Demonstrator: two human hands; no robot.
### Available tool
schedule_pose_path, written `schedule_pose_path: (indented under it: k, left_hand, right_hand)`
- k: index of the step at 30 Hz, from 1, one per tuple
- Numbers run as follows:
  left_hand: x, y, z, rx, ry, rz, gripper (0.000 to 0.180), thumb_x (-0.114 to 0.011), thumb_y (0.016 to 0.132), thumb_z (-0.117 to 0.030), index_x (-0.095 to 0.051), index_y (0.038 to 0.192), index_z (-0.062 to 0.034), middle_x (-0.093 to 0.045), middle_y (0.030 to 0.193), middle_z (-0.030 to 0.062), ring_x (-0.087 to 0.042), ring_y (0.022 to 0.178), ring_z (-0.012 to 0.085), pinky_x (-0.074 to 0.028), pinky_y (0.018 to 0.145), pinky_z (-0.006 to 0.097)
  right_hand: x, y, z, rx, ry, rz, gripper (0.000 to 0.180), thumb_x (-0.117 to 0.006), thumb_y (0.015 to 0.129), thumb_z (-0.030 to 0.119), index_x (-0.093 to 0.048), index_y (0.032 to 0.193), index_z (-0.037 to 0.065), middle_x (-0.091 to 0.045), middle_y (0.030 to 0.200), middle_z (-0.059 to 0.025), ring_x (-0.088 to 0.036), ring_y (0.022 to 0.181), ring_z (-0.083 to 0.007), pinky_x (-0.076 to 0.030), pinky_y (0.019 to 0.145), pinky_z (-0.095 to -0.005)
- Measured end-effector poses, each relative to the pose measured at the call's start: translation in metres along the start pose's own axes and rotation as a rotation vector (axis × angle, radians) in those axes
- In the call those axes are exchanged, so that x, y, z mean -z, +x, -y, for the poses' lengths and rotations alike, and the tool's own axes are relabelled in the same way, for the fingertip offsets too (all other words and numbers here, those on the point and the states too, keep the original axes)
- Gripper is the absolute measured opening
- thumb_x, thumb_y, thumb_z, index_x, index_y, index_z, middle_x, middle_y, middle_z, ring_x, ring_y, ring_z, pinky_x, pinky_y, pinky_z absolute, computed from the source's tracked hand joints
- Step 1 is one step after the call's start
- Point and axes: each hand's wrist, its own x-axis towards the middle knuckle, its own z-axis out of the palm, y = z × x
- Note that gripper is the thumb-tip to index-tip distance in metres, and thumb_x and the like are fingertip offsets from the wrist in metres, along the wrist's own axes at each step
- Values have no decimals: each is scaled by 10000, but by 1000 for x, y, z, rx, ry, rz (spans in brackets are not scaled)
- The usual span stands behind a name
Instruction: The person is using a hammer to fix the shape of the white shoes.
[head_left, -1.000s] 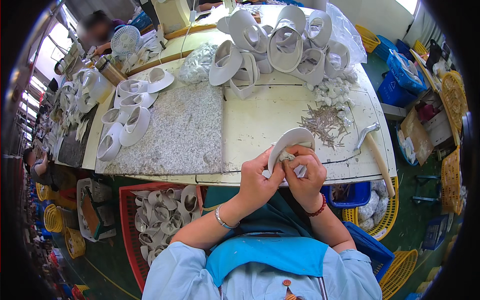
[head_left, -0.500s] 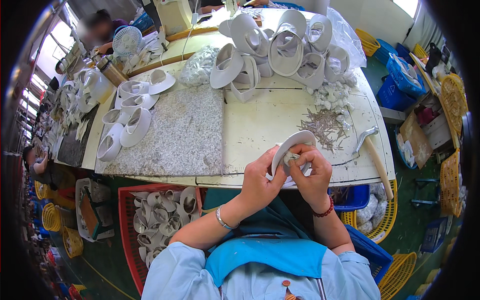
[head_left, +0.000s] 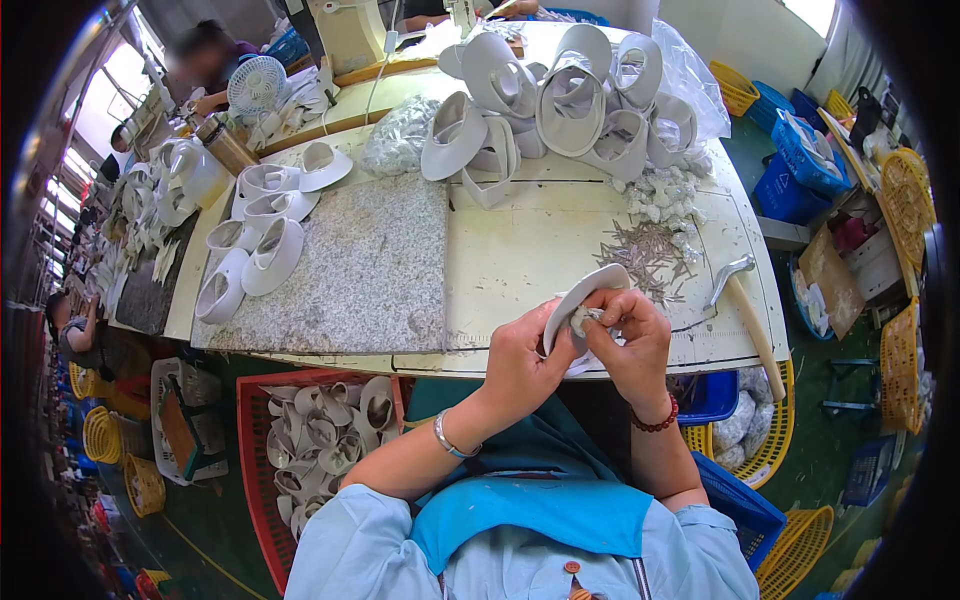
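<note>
Head view
Left hand [head_left: 522, 362]: closed around the near edge of a pale grey shoe sole piece [head_left: 580, 300], holding it tilted just over the near edge of the table [head_left: 520, 260].
Right hand [head_left: 632, 342]: fingers pinched on a small white bit at the sole piece's inner face, touching it.
Nails [head_left: 640, 258]: loose heap on the table, just beyond the hands.
Hammer [head_left: 745, 305]: lies right of the hands.
Stone slab [head_left: 350, 270]: left of the hands.
Red crate [head_left: 320, 430]: under the table at near left, full of grey pieces.
</note>
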Motion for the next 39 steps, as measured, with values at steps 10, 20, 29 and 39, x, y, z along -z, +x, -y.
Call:
schedule_pose_path:
  k: [10,20,29,39]
  left_hand:
    - [4,5,8,-84,133,-5,182,-620,886,-121,-685,1020,-17,-651,737,150,-632,578,234,-505,570,310]
    - [8,6,4,-50,92,46,163,-641,877,-106,-688,991,2,-670,771,152,-645,606,185,-511,585,284]
    - [11,2,3,-9,-93,73,175,-635,878,-54,-701,1030,3,-723,839,116,-670,728,105,-537,661,252]
    - [11,0,5,-15,-192,55,159,-654,910,-48,-709,1041,24,-711,849,47,-607,761,52,-512,656,215]
  right_hand:
    - [6,0,8,-130,328,87,211,-648,820,-115,-507,883,28,-595,1015,-80,-581,856,-67,-499,737,-205]
    - [4,-5,0,18,251,17,312,-683,800,-96,-525,1049,6,-497,1124,-79,-588,878,-98,-539,738,-216]
    - [8,-5,15,149,-93,29,537,-714,749,-97,-521,1243,-11,-516,1255,-148,-618,840,-128,-547,661,-216]
    - [10,-12,16,218,-201,-16,390,-711,763,-77,-603,1131,-4,-621,1107,-147,-594,629,-80,-480,524,-202]
